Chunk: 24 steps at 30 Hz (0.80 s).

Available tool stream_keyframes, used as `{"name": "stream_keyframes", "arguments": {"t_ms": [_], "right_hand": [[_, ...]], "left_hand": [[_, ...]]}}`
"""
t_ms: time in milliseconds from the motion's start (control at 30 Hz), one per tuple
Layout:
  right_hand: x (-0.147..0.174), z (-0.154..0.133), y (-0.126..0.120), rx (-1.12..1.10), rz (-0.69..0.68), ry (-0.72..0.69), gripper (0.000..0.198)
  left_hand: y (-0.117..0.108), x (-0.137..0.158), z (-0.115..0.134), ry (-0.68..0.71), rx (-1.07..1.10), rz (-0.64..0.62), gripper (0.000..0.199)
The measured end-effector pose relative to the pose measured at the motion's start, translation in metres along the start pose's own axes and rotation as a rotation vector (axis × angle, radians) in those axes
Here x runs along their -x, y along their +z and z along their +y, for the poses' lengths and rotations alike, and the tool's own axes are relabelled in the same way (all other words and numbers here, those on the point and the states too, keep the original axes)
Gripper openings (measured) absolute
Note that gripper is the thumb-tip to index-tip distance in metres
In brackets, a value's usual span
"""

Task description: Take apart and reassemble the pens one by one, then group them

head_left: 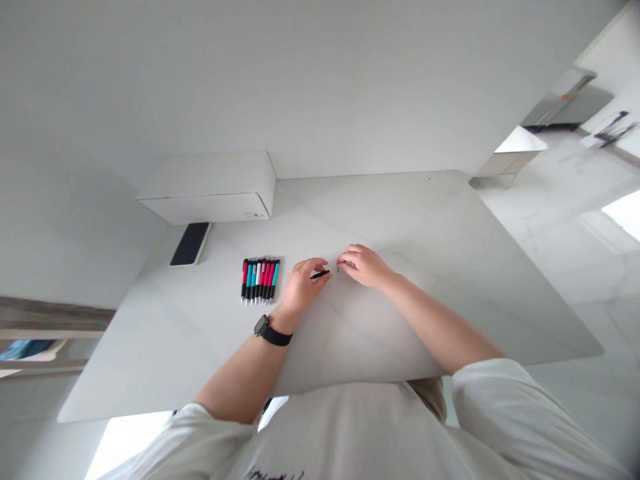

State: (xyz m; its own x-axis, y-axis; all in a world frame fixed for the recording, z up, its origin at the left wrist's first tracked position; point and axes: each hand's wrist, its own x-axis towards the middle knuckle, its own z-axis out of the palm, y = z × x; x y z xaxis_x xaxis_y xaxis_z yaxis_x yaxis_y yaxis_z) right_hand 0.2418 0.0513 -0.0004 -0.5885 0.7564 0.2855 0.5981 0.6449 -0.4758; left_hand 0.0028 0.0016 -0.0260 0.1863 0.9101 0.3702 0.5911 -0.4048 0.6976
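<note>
Two hands meet mid-table: our left hand pinches a black pen part, our right hand curls on something small we cannot make out; finished pens lined toward the left edge

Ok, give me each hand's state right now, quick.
Left hand: closed on a thin black pen part, pinched at the fingertips.
Right hand: fingers curled over something small; what it holds cannot be told.

One head-worn camera looks steeply down, fairly close, onto the white table.
</note>
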Motion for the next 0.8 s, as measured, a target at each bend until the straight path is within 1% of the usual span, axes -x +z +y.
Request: {"name": "stream_keyframes", "arguments": {"t_ms": [67, 167, 300, 367, 433, 500, 600, 800], "right_hand": [[0.009, -0.011, -0.002, -0.051, 0.012, 0.031, 0.012], [0.020, -0.023, 0.003, -0.115, 0.026, 0.090, 0.010], [0.026, -0.029, 0.011, -0.220, 0.017, 0.140, 0.013], [0.028, -0.028, 0.011, -0.280, 0.016, 0.165, 0.013], [0.030, -0.025, 0.008, -0.310, 0.044, 0.196, 0.015], [0.032, -0.020, 0.004, -0.312, 0.096, 0.230, 0.018], [0.034, -0.011, -0.001, -0.321, 0.151, 0.254, 0.020], [0.036, -0.006, 0.000, -0.316, 0.134, 0.229, 0.022]], "left_hand": [[0.002, 0.001, 0.003, 0.033, -0.005, -0.020, 0.034], [0.006, 0.003, 0.010, 0.105, -0.035, -0.047, 0.037], [0.009, 0.004, 0.018, 0.182, -0.075, -0.057, 0.036], [0.007, 0.004, 0.020, 0.181, -0.074, -0.049, 0.038], [0.003, 0.004, 0.020, 0.158, -0.062, -0.034, 0.039], [-0.001, 0.003, 0.020, 0.129, -0.045, -0.014, 0.034], [-0.006, 0.001, 0.019, 0.098, -0.019, 0.011, 0.019], [-0.008, -0.001, 0.021, 0.112, 0.001, -0.006, 0.013]]}}
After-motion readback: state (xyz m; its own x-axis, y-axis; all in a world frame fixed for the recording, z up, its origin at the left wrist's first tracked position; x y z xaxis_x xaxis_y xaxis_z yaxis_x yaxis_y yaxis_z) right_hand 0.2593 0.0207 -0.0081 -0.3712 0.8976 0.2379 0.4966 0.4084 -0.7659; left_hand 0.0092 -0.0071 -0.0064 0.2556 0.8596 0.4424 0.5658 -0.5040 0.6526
